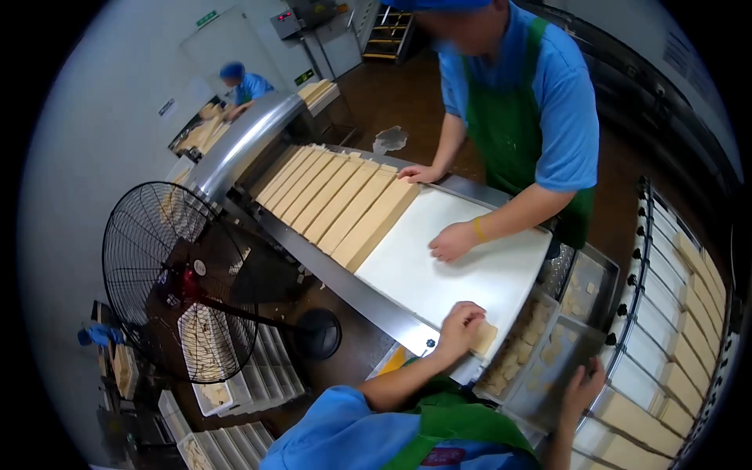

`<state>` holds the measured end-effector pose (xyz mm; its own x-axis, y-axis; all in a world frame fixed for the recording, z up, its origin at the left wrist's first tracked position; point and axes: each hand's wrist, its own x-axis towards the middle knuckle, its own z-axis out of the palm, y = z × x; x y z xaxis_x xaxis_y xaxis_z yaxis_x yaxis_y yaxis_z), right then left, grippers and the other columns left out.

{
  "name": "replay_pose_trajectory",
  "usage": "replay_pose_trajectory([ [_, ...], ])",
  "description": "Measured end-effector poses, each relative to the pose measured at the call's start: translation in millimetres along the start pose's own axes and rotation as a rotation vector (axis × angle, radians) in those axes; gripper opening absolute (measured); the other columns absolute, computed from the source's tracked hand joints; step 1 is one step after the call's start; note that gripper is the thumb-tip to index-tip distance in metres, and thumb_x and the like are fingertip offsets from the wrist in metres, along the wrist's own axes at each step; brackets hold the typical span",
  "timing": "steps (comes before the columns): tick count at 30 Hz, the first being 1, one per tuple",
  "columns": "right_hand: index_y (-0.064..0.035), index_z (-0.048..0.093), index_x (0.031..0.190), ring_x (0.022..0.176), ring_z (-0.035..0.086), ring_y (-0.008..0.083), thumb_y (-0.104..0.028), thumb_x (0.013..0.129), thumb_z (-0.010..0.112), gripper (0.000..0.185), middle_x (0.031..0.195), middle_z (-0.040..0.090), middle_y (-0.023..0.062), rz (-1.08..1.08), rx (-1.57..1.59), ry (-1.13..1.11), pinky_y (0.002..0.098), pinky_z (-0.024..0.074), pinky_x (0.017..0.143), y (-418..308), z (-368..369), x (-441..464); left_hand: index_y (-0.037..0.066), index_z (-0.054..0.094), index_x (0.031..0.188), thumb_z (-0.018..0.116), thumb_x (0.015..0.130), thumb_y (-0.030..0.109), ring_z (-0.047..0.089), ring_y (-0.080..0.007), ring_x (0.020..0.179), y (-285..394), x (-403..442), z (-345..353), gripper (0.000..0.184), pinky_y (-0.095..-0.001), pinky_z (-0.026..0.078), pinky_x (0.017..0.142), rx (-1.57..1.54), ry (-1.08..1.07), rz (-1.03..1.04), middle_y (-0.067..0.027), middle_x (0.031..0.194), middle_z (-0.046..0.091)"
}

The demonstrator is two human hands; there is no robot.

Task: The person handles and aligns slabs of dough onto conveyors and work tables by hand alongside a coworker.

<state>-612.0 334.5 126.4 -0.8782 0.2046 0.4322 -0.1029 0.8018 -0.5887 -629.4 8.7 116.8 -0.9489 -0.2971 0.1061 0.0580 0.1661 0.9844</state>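
Observation:
My left hand (458, 332) is at the near end of the white conveyor belt (439, 258), its fingers closed on a small flat pale-beige piece (485, 339). My right hand (583, 387) is held out over the right side of a metal tray (572, 376), fingers apart and nothing visible in them. Farther up the belt lie several long beige slabs (345, 200) in a row. Across the belt, a co-worker's hand (453, 242) hovers over or rests on the white surface, and the other hand (421, 173) is at the end of the nearest slab.
Trays (521, 345) with beige scraps stand below the belt's end. To my right, a rack (638, 313) carries more slabs. A black fan (180, 282) and stacked white crates (235, 376) stand left. Another person (249, 84) works at the back.

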Motion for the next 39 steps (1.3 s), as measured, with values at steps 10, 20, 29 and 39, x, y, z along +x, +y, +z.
replay_pose_trajectory([
  [10, -0.0024, 0.064, 0.088, 0.085, 0.058, 0.0295, 0.002, 0.078, 0.062, 0.011, 0.086, 0.062, 0.0125, -0.459, 0.217, -0.404, 0.0363, 0.0459, 0.078, -176.2, 108.5, -12.4, 0.000, 0.052, 0.115, 0.061, 0.088, 0.012, 0.053, -0.0213, 0.104, -72.0, 73.0, -214.8, 0.031, -0.0320, 0.043, 0.087, 0.199, 0.699, -0.111, -0.0126, 0.110, 0.052],
  [20, -0.0045, 0.065, 0.093, 0.075, 0.056, 0.0299, -0.004, 0.082, 0.061, 0.012, 0.078, 0.061, 0.0108, -0.522, 0.481, -0.609, 0.0395, 0.0433, 0.072, -333.7, 226.6, 25.5, 0.001, 0.031, 0.137, 0.080, 0.068, 0.023, 0.037, -0.0440, 0.119, -155.0, 158.2, -333.0, 0.087, -0.0471, 0.034, 0.101, 0.708, 0.424, -0.601, -0.0238, 0.135, 0.032],
  [29, -0.0019, 0.046, 0.129, 0.119, 0.039, 0.0391, -0.030, 0.084, 0.061, 0.055, 0.135, 0.038, 0.0232, -0.441, 0.006, -0.693, 0.0481, 0.0337, 0.099, -379.0, 440.4, 65.4, -0.002, 0.036, 0.133, 0.078, 0.069, 0.039, 0.049, -0.0410, 0.110, -158.5, 169.6, -318.5, 0.086, -0.0469, 0.041, 0.094, 0.987, 0.284, -0.307, -0.0245, 0.121, 0.047],
  [39, -0.0202, 0.018, 0.150, 0.138, 0.026, 0.0344, -0.052, 0.091, 0.043, 0.071, 0.156, 0.006, 0.0170, -0.035, -0.234, -0.930, 0.0427, 0.0261, 0.111, -456.4, 560.6, 143.8, -0.006, 0.028, 0.137, 0.075, 0.072, 0.042, 0.054, -0.0427, 0.100, -155.1, 174.0, -324.0, 0.094, -0.0452, 0.046, 0.086, 1.085, 0.123, -0.423, -0.0290, 0.119, 0.046],
])
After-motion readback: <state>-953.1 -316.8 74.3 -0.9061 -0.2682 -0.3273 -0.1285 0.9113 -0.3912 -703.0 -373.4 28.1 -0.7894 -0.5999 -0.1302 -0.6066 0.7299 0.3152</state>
